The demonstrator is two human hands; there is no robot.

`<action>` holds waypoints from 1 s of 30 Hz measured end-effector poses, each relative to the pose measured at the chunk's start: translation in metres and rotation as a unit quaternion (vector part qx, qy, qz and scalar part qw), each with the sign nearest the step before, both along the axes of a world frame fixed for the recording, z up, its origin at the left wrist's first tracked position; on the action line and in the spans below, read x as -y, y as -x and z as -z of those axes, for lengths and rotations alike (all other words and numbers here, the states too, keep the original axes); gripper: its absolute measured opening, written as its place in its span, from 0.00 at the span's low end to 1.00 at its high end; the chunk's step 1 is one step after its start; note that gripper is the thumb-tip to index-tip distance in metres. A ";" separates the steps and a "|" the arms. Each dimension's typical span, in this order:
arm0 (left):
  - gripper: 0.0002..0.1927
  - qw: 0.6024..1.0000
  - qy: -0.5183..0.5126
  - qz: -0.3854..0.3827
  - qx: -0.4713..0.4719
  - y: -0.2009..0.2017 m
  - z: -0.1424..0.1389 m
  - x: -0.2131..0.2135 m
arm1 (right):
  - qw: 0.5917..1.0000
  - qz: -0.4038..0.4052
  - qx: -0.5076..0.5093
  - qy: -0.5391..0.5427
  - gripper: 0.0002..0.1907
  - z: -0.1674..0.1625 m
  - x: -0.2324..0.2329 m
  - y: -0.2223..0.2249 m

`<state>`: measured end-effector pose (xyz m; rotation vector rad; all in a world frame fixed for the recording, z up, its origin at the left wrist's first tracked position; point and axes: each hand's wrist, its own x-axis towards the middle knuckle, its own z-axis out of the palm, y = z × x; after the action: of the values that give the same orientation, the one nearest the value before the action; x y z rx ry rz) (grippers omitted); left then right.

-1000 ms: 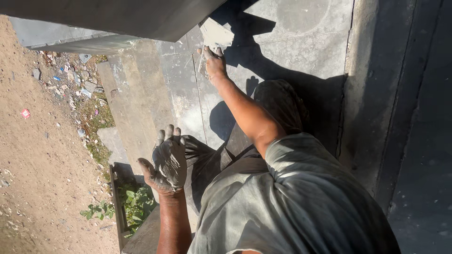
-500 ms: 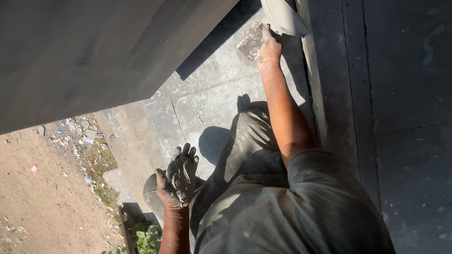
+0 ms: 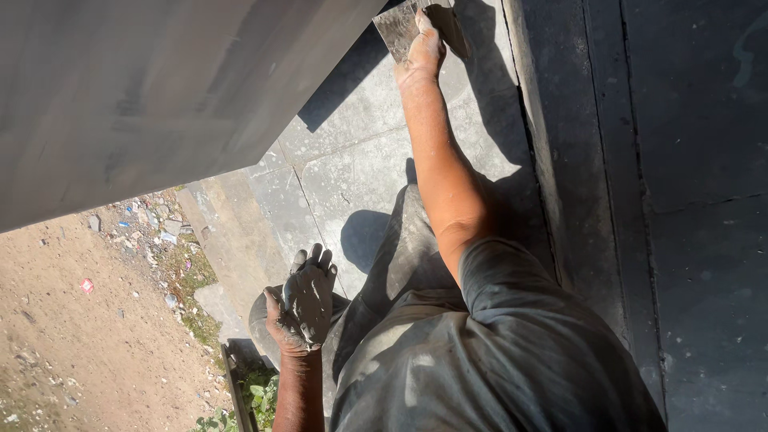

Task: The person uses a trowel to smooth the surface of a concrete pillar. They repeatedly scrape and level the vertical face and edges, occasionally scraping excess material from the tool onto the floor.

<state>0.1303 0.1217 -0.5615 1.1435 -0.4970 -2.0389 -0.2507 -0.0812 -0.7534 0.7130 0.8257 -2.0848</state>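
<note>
Fingers of right hand (image 3: 422, 50) grip trowel (image 3: 398, 28); left hand (image 3: 304, 304) cups grey mortar (image 3: 308, 296).

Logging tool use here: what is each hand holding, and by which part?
The right hand presses a flat metal trowel against the wall; its grip point is hidden under the hand. The left hand cups grey mortar in its palm.

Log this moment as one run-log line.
left hand: open, palm up, coated in grey mortar | right hand: presses trowel against wall | ground: dirt, litter
</note>
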 end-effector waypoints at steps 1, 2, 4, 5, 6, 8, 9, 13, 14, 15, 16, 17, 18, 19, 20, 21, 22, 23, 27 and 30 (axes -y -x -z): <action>0.50 1.000 -0.002 -0.002 -0.002 -0.001 0.000 -0.001 | 1.000 -0.008 -0.001 0.001 0.20 0.002 -0.001 0.000; 0.49 1.000 0.001 0.002 0.001 -0.002 0.000 -0.001 | 1.000 -0.018 -0.005 0.021 0.20 0.003 -0.002 0.000; 0.48 1.000 0.012 0.012 0.000 -0.003 0.001 -0.002 | 0.997 -0.035 -0.021 0.064 0.20 0.006 -0.002 0.001; 0.48 1.000 0.006 0.008 -0.004 -0.002 0.002 -0.002 | 0.997 -0.046 -0.010 0.054 0.19 0.008 -0.003 0.002; 0.48 1.000 -0.001 0.004 -0.007 -0.002 0.003 -0.003 | 0.997 -0.057 0.001 0.042 0.18 0.009 -0.004 0.003; 0.47 1.000 -0.009 0.004 -0.012 0.000 0.004 -0.003 | 0.997 -0.066 0.026 0.031 0.17 0.008 -0.007 0.004; 0.47 1.000 -0.011 0.007 -0.012 0.001 0.004 -0.002 | 0.997 -0.065 0.041 0.029 0.16 0.007 -0.010 0.004; 0.45 0.999 -0.011 0.015 -0.033 0.004 0.001 0.002 | 0.995 -0.074 0.047 0.054 0.15 -0.010 -0.020 0.001; 0.46 0.999 -0.014 0.010 -0.035 0.005 0.001 0.003 | 0.994 -0.081 0.038 0.065 0.14 -0.017 -0.021 0.000; 0.46 0.999 -0.016 0.004 -0.036 0.005 0.000 0.005 | 0.993 -0.089 0.030 0.078 0.13 -0.026 -0.022 -0.002; 0.46 0.999 -0.016 -0.002 -0.039 0.006 0.000 0.006 | 0.991 -0.097 0.021 0.092 0.12 -0.035 -0.021 -0.003; 0.47 0.998 -0.012 -0.008 -0.056 0.006 0.000 0.007 | 0.984 -0.092 0.004 0.156 0.12 -0.048 -0.019 -0.005; 0.47 0.997 -0.010 -0.015 -0.074 0.007 0.000 0.007 | 0.972 -0.087 -0.014 0.216 0.12 -0.062 -0.017 -0.005; 0.47 0.995 -0.008 -0.022 -0.092 0.007 -0.001 0.008 | 0.957 -0.084 -0.031 0.276 0.12 -0.079 -0.016 -0.005; 0.47 0.995 -0.006 -0.020 -0.098 0.007 -0.003 0.008 | 0.930 -0.097 -0.092 0.344 0.10 -0.099 -0.016 -0.003; 0.47 0.994 -0.003 -0.018 -0.105 0.006 -0.005 0.009 | 0.894 -0.109 -0.153 0.408 0.08 -0.121 -0.018 -0.001; 0.47 0.994 -0.004 -0.017 -0.112 0.006 -0.009 0.011 | 0.851 -0.119 -0.213 0.465 0.08 -0.145 -0.024 0.001; 0.49 0.992 0.017 -0.012 -0.122 0.004 -0.014 0.015 | 0.861 -0.153 -0.250 0.415 0.07 -0.169 -0.033 -0.001; 0.62 0.977 0.109 -0.055 -0.175 0.008 -0.044 0.044 | 0.844 -0.272 -0.405 0.221 0.14 -0.234 -0.099 -0.031; 0.67 0.940 0.191 -0.095 -0.267 0.020 -0.063 0.072 | 0.723 -0.497 -0.388 0.283 0.19 -0.212 -0.151 -0.081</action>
<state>0.1100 0.0502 -0.4982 0.3642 -0.4563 -1.8706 -0.1694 0.0700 -0.5410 -0.8793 0.6648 -1.3704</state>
